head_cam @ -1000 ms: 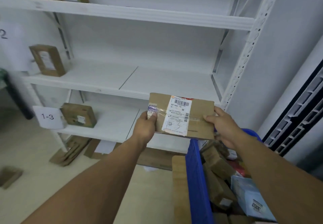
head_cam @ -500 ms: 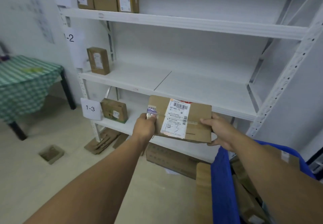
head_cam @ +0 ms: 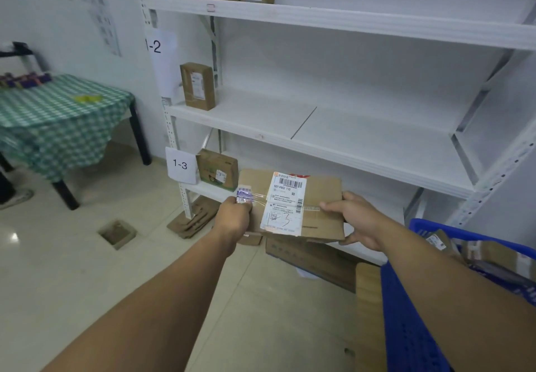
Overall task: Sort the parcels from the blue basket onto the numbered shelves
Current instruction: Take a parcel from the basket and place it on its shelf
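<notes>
Holding the parcel (head_cam: 293, 206) flat, left hand (head_cam: 235, 218) and right hand (head_cam: 355, 220) clamp its ends; read the handwritten 3 (label (head_cam: 285, 203)), then slide toward the 1-3 shelf (head_cam: 203, 190) at ten o'clock.

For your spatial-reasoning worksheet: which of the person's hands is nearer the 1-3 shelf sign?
Left. The left hand grips the held parcel's left edge, just right of and below the 1-3 sign; the right hand holds the opposite edge, farther away.
</notes>
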